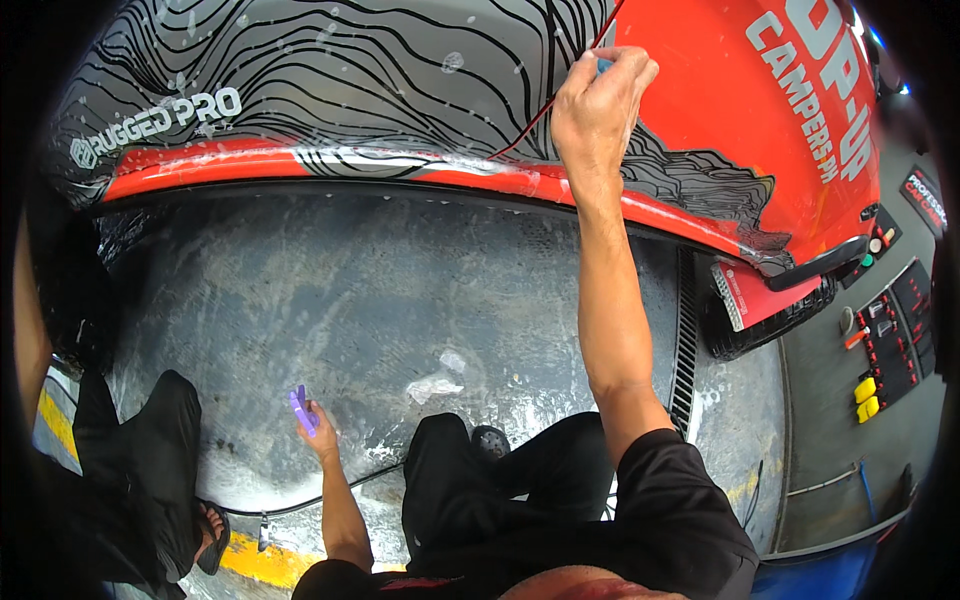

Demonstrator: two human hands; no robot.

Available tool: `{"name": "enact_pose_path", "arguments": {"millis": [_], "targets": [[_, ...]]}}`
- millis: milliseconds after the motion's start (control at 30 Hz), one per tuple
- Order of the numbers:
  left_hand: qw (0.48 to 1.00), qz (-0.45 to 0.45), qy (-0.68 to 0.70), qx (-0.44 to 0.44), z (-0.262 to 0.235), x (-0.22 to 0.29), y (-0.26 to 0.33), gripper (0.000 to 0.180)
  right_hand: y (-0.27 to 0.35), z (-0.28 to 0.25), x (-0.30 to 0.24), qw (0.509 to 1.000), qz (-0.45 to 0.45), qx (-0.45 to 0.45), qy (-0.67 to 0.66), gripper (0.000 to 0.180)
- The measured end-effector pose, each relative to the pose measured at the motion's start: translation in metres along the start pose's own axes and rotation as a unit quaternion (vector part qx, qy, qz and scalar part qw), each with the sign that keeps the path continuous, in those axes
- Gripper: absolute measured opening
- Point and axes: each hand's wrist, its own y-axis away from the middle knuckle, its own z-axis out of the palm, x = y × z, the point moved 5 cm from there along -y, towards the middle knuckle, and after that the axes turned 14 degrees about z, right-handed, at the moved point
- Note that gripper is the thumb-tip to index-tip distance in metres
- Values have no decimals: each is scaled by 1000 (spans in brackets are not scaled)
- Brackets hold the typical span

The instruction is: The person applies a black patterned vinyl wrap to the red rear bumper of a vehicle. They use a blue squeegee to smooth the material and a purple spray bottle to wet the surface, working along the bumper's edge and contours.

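My right hand [597, 105] is raised against the side of a vehicle [400, 90] covered in a grey wrap with black contour lines and red sections. Its fingers pinch a small blue tool [604, 64] pressed on the seam where the grey wrap meets the red. My left hand [318, 420] hangs low near the wet floor and grips a small purple tool [301, 408]. Water droplets speckle the wrap.
The wet concrete floor [350, 300] has crumpled clear film scraps [434, 386] on it. A drain grate [685, 330] runs at the right by a tyre [770, 325]. Another person's legs [150, 470] stand at the left. Tool trays [895, 330] lie at the right.
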Motion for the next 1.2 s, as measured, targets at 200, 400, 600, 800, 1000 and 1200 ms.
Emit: {"name": "enact_pose_path", "arguments": {"millis": [200, 400, 600, 800, 1000, 1200], "targets": [[999, -34, -29, -27, -4, 1, 1, 30, -2, 0, -6, 1000, 0, 5, -9, 18], [999, -4, -46, -16, -3, -23, 3, 31, 17, -14, 25, 998, 45, -37, -9, 21], [1000, -13, -14, -3, 2, -11, 1, 28, -6, -46, 38, 963, 169, -120, -174, 32], [1000, -1, -23, -4, 0, -5, -1, 25, -15, -46, 54, 953, 109, -154, -237, 40], [1000, 13, -22, 11, -2, -2, -1, 25, -9, -48, 43, 984, 9, -110, -139, 35], [1000, -10, 8, -3, 0, -8, 0, 25, -14, -42, 32, 994, -98, -38, -23, 28]]}}
